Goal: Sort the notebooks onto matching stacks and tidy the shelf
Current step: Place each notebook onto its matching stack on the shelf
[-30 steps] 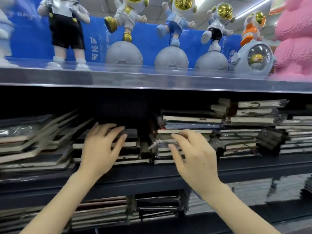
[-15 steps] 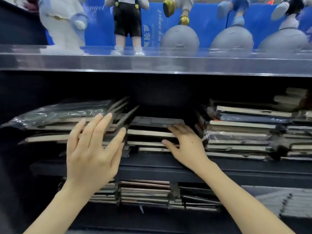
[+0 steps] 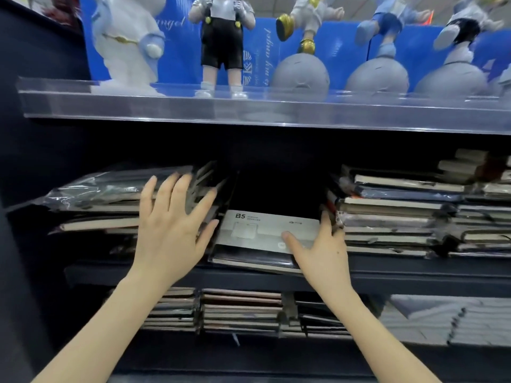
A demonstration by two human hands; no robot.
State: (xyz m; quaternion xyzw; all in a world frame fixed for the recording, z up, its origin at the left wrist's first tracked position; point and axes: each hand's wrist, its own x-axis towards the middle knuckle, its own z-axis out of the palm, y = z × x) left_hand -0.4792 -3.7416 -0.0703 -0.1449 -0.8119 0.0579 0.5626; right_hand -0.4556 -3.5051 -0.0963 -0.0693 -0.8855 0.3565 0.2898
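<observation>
Tilted forward now, the wrapped black notebook with grey B5 band [image 3: 265,230] overhangs the dark shelf's front edge [image 3: 414,275], gripped by the right hand [image 3: 318,252]; the left hand [image 3: 171,228] is spread wide.

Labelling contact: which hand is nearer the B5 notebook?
Right. The right hand grips the B5 notebook, thumb on its cover; the left hand is spread before the stack beside it.

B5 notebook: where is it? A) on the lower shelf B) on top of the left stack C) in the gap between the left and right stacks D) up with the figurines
C: the B5 notebook lies between the left stack and the right stack, with the right hand gripping it, thumb on its cover.
</observation>
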